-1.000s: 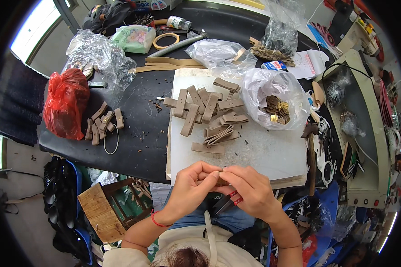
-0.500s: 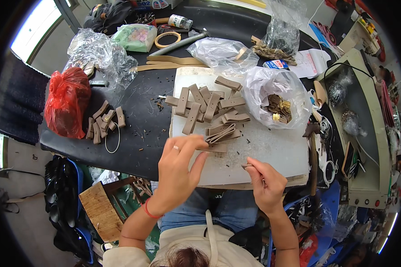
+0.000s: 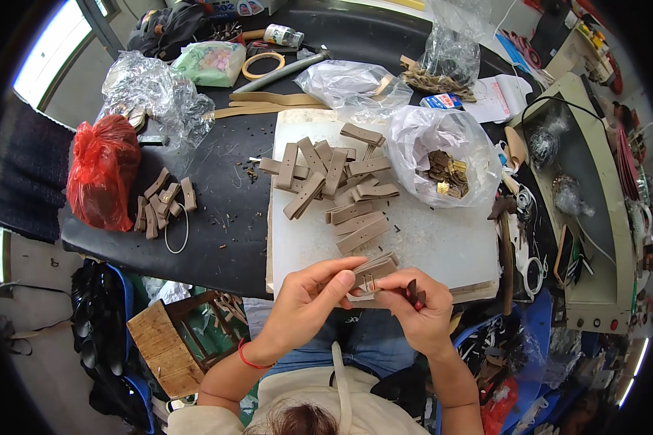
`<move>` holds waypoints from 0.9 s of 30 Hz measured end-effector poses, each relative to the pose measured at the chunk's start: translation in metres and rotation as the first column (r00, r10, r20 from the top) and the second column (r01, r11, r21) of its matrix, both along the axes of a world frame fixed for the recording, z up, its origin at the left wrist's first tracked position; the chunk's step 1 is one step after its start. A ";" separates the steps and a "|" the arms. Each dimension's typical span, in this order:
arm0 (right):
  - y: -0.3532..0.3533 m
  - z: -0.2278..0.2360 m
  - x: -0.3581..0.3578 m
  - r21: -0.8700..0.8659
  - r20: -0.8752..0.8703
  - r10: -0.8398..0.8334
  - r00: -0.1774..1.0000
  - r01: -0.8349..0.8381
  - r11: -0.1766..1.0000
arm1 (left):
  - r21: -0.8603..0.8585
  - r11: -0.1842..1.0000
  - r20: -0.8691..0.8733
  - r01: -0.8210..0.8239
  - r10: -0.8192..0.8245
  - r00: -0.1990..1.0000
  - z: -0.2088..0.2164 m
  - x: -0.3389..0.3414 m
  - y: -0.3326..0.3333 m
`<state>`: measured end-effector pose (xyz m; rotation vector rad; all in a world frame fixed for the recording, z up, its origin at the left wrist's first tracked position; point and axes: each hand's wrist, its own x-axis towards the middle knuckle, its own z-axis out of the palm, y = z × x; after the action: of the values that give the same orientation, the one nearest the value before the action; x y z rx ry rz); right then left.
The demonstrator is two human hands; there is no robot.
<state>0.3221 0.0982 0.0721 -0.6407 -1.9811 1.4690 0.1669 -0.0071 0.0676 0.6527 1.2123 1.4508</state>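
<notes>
A folded brown strap (image 3: 379,267) is held between the two hands above the near edge of the white board (image 3: 442,250), at the board's six o'clock side. Its long axis runs from eight o'clock to two o'clock, the layered end pointing to two. The left hand (image 3: 303,301) has thumb and fingers clamped together on the strap's eight o'clock end. The right hand (image 3: 426,312) is closed around a red-and-dark tool (image 3: 416,296), mostly hidden by the palm, its fingertips at the strap's lower edge beside a small pale metal piece (image 3: 368,282).

From the held strap, a single brown strap (image 3: 363,233) lies at eleven o'clock, also aligned eight to two. Beyond it, the strap pile (image 3: 334,170) points many ways. At one o'clock stands an open clear bag (image 3: 482,148) with gold-coloured metal pieces (image 3: 453,174). On the black tabletop (image 3: 225,196), a hammer (image 3: 507,264) at three o'clock lies twelve to six; a red bag (image 3: 103,177) sits near ten.
</notes>
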 end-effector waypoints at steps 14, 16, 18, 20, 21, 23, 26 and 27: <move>-0.001 0.008 -0.007 -0.395 0.069 -0.071 0.995 0.093 0.914 | 0.155 0.981 -0.235 -0.121 0.155 0.959 -0.015 0.015 0.006; 0.005 0.009 -0.005 -0.562 0.070 -0.015 0.997 0.052 0.825 | 0.148 0.977 -0.233 -0.154 0.186 0.955 -0.018 0.018 0.005; 0.009 0.008 -0.005 -0.661 0.069 0.008 0.998 0.040 0.750 | 0.185 0.965 -0.270 -0.183 0.229 0.935 -0.021 0.020 0.006; 0.010 0.006 -0.006 -0.703 0.074 -0.001 0.997 0.053 0.710 | 0.166 0.973 -0.229 -0.161 0.197 0.953 -0.019 0.018 0.007; 0.009 0.004 -0.009 -0.632 0.041 -0.085 0.996 0.091 0.770 | 0.155 0.976 -0.210 -0.151 0.181 0.961 -0.018 0.017 0.007; 0.004 0.001 -0.015 -0.479 -0.049 -0.239 0.970 0.187 0.858 | 0.138 0.981 -0.111 -0.138 0.154 0.982 -0.014 0.017 0.008; 0.009 0.002 -0.011 -0.565 0.000 -0.124 0.992 0.102 0.819 | 0.108 0.987 -0.011 -0.122 0.124 0.992 -0.011 0.016 0.009; 0.009 0.001 -0.010 -0.595 -0.009 -0.099 0.995 0.074 0.801 | 0.092 0.989 0.017 -0.114 0.113 0.993 -0.012 0.017 0.009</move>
<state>0.3116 0.1076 0.0736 -0.9361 -1.4108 2.0411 0.1841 0.0015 0.0558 0.6461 1.1952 1.6117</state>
